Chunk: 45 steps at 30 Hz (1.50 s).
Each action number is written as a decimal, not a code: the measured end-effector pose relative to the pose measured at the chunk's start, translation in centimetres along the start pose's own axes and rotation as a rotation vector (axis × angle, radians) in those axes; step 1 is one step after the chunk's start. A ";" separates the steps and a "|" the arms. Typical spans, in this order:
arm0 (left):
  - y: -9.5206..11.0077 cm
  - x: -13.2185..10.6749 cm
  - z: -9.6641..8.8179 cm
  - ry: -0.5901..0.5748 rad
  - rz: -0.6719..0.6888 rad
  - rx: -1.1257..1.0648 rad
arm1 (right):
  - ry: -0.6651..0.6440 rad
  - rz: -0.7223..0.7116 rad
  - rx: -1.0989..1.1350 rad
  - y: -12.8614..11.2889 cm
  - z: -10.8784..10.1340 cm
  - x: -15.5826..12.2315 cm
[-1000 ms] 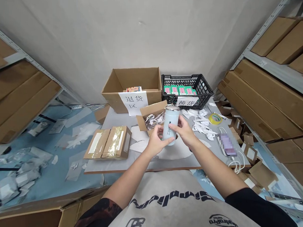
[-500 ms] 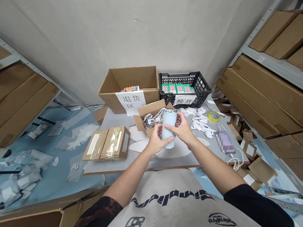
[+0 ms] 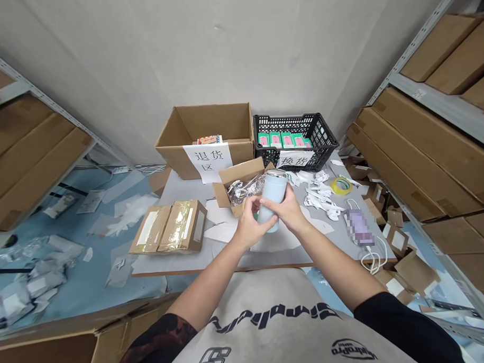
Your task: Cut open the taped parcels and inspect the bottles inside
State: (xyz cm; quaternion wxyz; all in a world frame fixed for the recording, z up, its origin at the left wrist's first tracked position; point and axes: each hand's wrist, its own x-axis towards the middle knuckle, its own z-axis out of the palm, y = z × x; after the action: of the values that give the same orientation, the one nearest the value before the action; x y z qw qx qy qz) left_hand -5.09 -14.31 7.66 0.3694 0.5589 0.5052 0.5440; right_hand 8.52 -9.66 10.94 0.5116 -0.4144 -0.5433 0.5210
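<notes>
A pale blue tumbler (image 3: 274, 190) with a silver rim at its top is held between both hands above the table, tilted with its top to the right. My left hand (image 3: 249, 223) is closed around its lower left side. Around its right side wraps my right hand (image 3: 289, 209), thumb across the front. Just behind stands an open small cardboard box (image 3: 241, 173) with clear plastic wrapping (image 3: 246, 189) inside. White paper (image 3: 223, 231) lies under the hands. Part of a small green thing shows beside the tumbler, too hidden to name.
At the back are a large open carton (image 3: 208, 119) with a paper sign and a black crate (image 3: 326, 147) of green-and-pink boxes. Two taped boxes (image 3: 168, 226) sit left. Paper scraps (image 3: 322, 197), a tape roll (image 3: 341, 186) and a phone (image 3: 359, 226) with cable lie right.
The tumbler has gone from nearly upright to tilted, its top leaning right. Both hands still hold it. The white cord over the small box's edge no longer shows.
</notes>
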 end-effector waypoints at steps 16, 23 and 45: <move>-0.3 0.5 -0.3 -0.149 -0.067 -0.095 | -0.002 0.036 0.062 -0.1 -1.7 0.7; -0.8 1.0 -0.2 -0.173 -0.099 -0.041 | -0.148 0.015 -0.006 -1.3 -2.7 1.5; -9.5 -1.6 -0.2 -0.161 0.067 0.513 | 0.153 -0.077 -0.166 3.8 -5.9 1.1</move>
State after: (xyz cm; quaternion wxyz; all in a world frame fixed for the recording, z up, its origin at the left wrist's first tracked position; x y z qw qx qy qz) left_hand -6.64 -13.77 -1.87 0.2363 0.6923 0.5766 0.3637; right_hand 13.92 -7.35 6.95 0.5351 -0.4726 -0.5596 0.4208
